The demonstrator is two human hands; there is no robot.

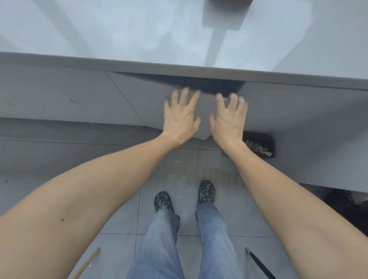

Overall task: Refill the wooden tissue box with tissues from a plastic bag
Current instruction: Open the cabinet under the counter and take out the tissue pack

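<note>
My left hand and my right hand lie side by side, fingers spread, flat on a grey cabinet panel under the grey countertop. The fingertips are blurred and reach the panel's top edge. There a dark gap shows that the panel stands out from the cabinet front. Neither hand holds anything. A brown object, perhaps wooden, just shows at the top edge of the view on the countertop. No plastic bag or tissues are in view.
A dark bin with scraps in it sits on the floor by my right wrist. My feet in dark clogs stand on grey tiles. A wooden stick and a black rod lie low in view.
</note>
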